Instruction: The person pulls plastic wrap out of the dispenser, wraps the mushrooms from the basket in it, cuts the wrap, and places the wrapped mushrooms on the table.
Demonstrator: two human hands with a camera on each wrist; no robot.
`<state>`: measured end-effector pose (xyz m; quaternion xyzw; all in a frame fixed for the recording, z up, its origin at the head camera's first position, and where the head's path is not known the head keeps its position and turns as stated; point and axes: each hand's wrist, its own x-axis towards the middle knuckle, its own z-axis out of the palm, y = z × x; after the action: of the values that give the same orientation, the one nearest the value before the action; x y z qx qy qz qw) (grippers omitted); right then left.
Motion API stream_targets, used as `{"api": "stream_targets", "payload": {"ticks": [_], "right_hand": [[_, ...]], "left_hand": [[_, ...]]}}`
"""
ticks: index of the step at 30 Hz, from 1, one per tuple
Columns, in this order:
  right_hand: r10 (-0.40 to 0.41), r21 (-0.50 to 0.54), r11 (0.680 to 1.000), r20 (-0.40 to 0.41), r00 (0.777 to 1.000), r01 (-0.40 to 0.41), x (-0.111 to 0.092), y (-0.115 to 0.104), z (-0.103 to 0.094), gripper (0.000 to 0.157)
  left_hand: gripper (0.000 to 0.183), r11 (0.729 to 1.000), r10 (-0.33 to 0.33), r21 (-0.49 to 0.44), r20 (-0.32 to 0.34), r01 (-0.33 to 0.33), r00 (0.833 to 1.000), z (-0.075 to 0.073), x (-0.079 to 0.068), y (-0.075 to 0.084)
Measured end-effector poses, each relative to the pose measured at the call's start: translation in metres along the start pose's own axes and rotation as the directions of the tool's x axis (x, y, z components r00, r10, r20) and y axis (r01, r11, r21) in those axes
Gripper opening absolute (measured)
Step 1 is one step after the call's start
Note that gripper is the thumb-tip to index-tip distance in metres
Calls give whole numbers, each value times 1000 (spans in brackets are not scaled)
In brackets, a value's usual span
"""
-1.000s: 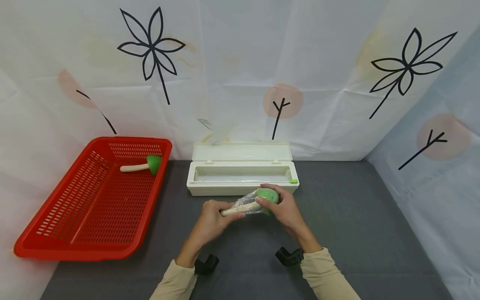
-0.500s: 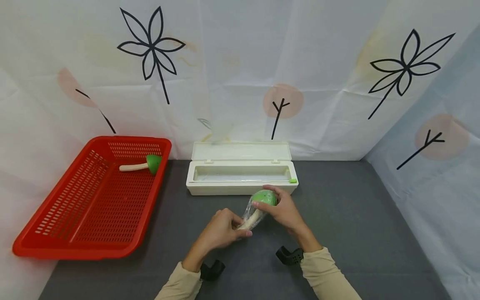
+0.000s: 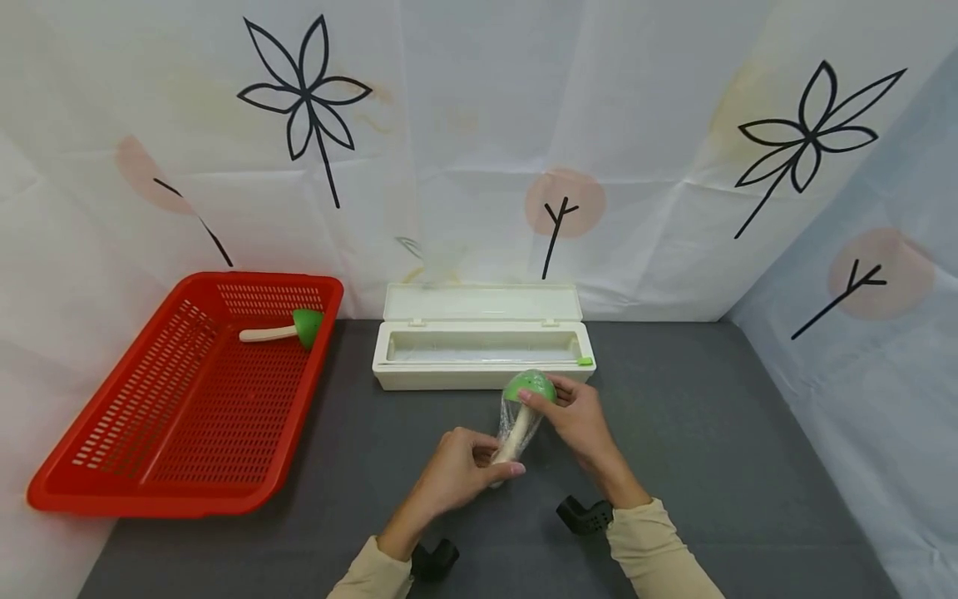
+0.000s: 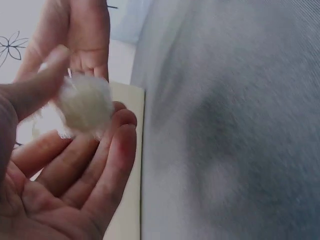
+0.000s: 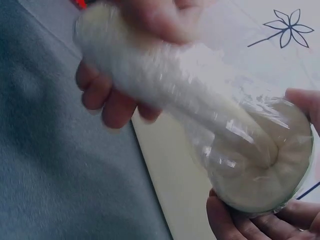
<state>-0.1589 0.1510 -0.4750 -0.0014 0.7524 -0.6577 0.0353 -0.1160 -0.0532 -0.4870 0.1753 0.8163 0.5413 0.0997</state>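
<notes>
A toy mushroom (image 3: 529, 385) with a green cap and a pale stem is held up over the dark table, wrapped in clear plastic film (image 5: 192, 75). My left hand (image 3: 462, 467) pinches the lower end of the stem between thumb and fingers. At the cap, my right hand (image 3: 582, 418) holds on with thumb and fingertips around its edge. The right wrist view shows the cap's pale underside (image 5: 255, 175), with the film gathered along the stem. In the left wrist view the stem's wrapped end (image 4: 86, 106) is blurred between thumb and fingers.
Behind the hands stands a white cling film box (image 3: 434, 380), its lid (image 3: 482, 302) raised; a small green piece (image 3: 585, 361) sits at its right front. To the left lies a red basket (image 3: 157, 505) containing another green-capped mushroom (image 3: 308, 328). White printed cloth hangs around the table.
The wrapped mushroom has turned from nearly level to steeply upright, cap on top. My left hand moved down and right with the stem end; my right hand stayed at the cap.
</notes>
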Motion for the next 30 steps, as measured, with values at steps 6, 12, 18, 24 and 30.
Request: {"api": "stream_targets", "payload": {"ticks": [6,12,18,24,30], "right_hand": [[9,-28,1000,-2,1000,-9,-2,1,-7,45],[28,-155,987,-4,1000,-28,-6,3,-16,51],[46,-300,953,2,999,-43,-11,4,-24,57],[67,-378,924,10,998,-58,-10,5,-31,55],[83,-462,886,49,995,-51,-8,5,-41,57]], "left_hand": [[59,999,16,46,-58,-13,998,-12,-8,-10],[68,845,85,532,-222,48,971,-27,-19,-33],[82,670,-23,719,-231,187,973,-37,-29,-55],[90,686,-159,682,-203,256,966,-40,-34,-53],[90,679,-167,689,-190,252,968,-40,-35,-58]]}}
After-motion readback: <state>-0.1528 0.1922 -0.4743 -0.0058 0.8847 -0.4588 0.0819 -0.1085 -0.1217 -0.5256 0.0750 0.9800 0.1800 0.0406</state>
